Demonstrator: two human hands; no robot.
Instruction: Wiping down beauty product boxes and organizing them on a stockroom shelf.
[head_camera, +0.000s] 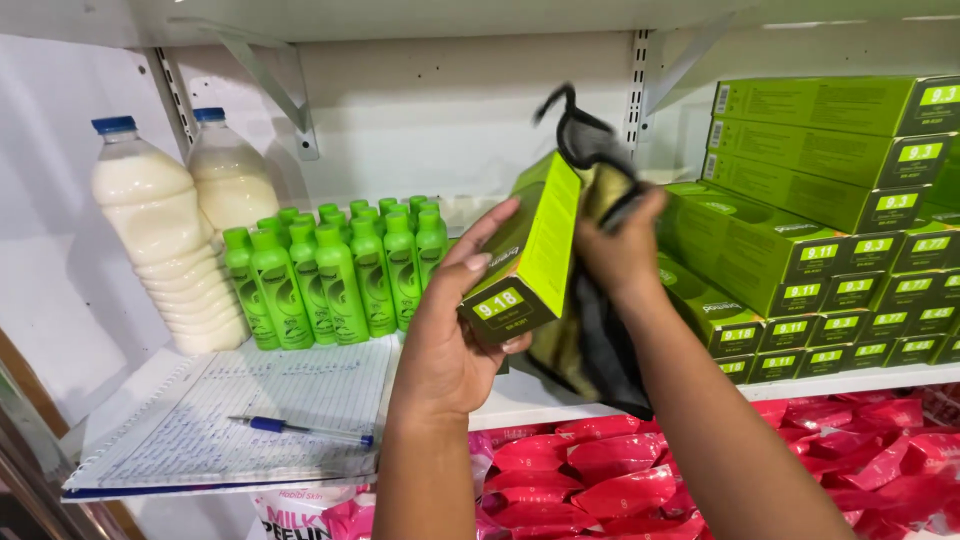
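We see the left hand (447, 330) clamped round a long green box (527, 250), fingers curled on its lower end, held up approx centre frame, in front of the shelf (850, 382); right hand (622, 250) at 3 o'clock of the box, closed on a dark cloth (590, 345) pressed against the box side; stacked green boxes (830, 210) at 3 o'clock; green bottles (335, 270) and two white bottles (160, 230) at 9 o'clock; notebook (230, 410) w/ blue pen (300, 430) at 7 o'clock; red packets (620, 480) at 6 o'clock.

A shop: shelves stacked with identical green boxes (830, 190) and bottles (330, 270).
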